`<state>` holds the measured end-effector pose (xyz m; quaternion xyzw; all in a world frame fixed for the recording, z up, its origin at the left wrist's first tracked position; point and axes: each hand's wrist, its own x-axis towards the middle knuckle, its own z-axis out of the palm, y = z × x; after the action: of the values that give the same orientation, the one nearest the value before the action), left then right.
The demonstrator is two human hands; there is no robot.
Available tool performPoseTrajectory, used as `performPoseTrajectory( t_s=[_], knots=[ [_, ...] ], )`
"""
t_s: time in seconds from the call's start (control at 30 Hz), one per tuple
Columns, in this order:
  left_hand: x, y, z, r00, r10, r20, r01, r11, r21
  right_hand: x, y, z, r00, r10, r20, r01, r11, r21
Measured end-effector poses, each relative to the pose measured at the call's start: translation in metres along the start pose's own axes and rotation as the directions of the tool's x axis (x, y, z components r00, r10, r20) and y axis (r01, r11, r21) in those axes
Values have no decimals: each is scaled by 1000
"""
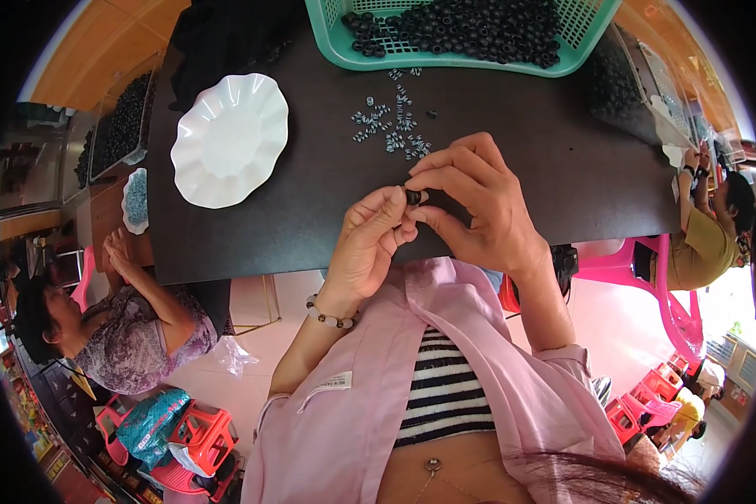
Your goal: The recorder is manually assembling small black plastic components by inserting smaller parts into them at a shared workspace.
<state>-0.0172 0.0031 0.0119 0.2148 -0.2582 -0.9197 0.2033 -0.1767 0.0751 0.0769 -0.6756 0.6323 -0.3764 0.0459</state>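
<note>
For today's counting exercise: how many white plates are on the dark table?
1. The white scalloped plate lies on the dark table, left of the hands; others may be out of view.

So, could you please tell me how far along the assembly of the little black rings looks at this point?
Early, it seems. The white plate lies empty, so nothing finished shows. The left hand and right hand pinch one small black ring together. Springs lie loose on the table, and the green basket holds many rings.
</note>
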Motion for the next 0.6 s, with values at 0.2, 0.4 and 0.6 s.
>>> performPoseTrajectory(
  t_s=[0.2,0.4,0.6],
  knots=[
    [-2,-2,1,1000,26,-1,-26,1000,17,-3,1,2,995,88,37,-93,977,192],
    [0,-3,1,999,39,28,-41,996,76,-6,6,5,996,90,28,-94,968,233],
    [-4,-2,4,998,-12,69,11,1000,11,-8,9,7,996,88,11,-88,961,263]
  ],
)
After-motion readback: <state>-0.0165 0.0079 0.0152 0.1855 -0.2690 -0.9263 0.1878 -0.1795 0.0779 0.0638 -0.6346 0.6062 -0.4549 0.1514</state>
